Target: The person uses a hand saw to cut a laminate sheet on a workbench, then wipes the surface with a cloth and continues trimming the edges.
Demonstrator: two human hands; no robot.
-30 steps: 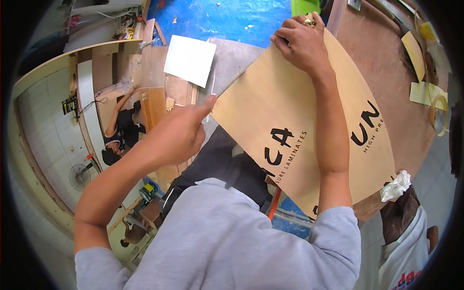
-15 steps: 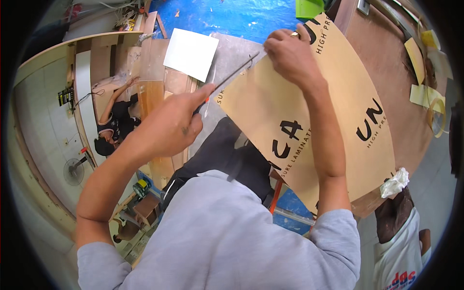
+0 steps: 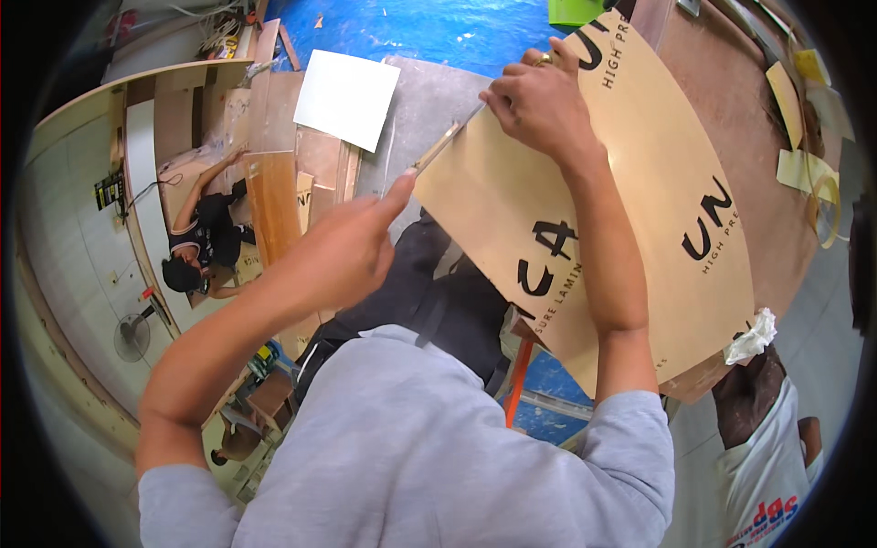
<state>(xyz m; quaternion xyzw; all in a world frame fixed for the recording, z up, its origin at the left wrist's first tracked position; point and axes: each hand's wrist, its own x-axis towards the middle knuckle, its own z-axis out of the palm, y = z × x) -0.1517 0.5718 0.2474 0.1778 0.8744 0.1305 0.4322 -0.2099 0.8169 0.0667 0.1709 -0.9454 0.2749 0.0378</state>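
Observation:
My left hand [image 3: 352, 247] is closed round the handle end of a long, thin metal file [image 3: 438, 146], its index finger stretched along it. The file lies along the left edge of a tan laminate sheet [image 3: 630, 210] with black print on it. At the file's far end my right hand [image 3: 544, 110] is bent over the sheet's edge, fingers pinched together on the file tip; the fingers partly hide the tip. My right forearm crosses above the sheet.
Beneath the sheet is a brown board [image 3: 776, 237]. A white square panel [image 3: 347, 99] lies left of the file, near a blue covering [image 3: 393, 32]. Crumpled white paper [image 3: 754, 338] sits at the sheet's lower right corner. A person [image 3: 206, 233] works at left; another [image 3: 767, 457] stands at lower right.
My left hand has moved slightly right and down, closer to my right hand. My right hand has shifted slightly left and down along the sheet's edge.

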